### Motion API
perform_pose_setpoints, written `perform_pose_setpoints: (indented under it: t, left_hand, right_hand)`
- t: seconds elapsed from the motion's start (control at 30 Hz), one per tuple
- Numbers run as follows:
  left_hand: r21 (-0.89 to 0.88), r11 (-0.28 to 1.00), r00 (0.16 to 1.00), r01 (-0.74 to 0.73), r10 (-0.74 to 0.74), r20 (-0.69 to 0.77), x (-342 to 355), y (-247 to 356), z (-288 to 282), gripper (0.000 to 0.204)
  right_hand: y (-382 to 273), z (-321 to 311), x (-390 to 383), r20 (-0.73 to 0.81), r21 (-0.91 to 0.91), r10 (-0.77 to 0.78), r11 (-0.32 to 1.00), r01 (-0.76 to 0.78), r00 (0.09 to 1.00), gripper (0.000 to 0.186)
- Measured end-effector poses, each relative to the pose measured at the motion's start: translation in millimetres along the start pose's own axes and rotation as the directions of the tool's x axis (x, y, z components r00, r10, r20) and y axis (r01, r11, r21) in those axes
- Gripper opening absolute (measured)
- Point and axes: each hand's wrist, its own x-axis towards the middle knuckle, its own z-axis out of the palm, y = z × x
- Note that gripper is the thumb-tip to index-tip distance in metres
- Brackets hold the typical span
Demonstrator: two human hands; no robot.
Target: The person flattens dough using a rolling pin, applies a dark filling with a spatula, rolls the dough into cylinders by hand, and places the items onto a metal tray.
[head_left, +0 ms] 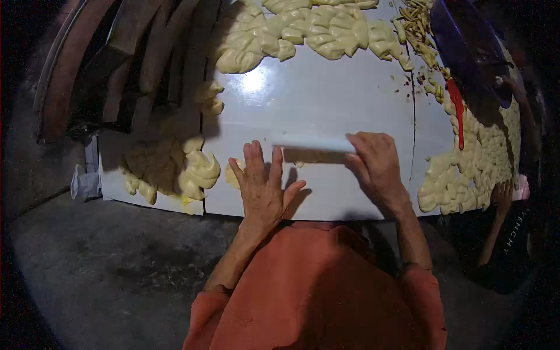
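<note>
Holds pale rod point(315, 142) crosswise nr front-mid of white desk point(326, 99). Clasps its R end in R hand point(376, 163), w/ grip curled snug round it. Splays L hand point(261, 189) palm down just beside rod's L end, w/ grip spread wide on nothing. Partly hides small dough pc point(234, 175) w/ same hand, at little-finger side. Farther L: dough lumps point(199, 175), partly in shadow. Along far edge: big dough row point(335, 32). To R: smaller dough pcs point(466, 169), red utensil point(456, 111), dk tub point(466, 44), co-worker's hand point(502, 191).
</note>
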Motion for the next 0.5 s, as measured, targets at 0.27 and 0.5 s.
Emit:
perform_pose_setpoints:
  t: [0.27, 0.5]
  left_hand:
    - [0.097, 0.975, 0.969, 0.199, -0.211, 0.132, 75, -13, 21, 0.066]
    - [0.095, 0.98, 0.981, 0.177, -0.168, -0.096, 172, -59, 54, 0.068]
  right_hand:
    - [-8, 55, 45, 0.1, -0.248, 0.221, 0.95, -0.19, 0.97, 0.059]
    - [30, 75, 143, -0.258, -0.4, 0.232, 0.858, -0.322, 0.938, 0.064]
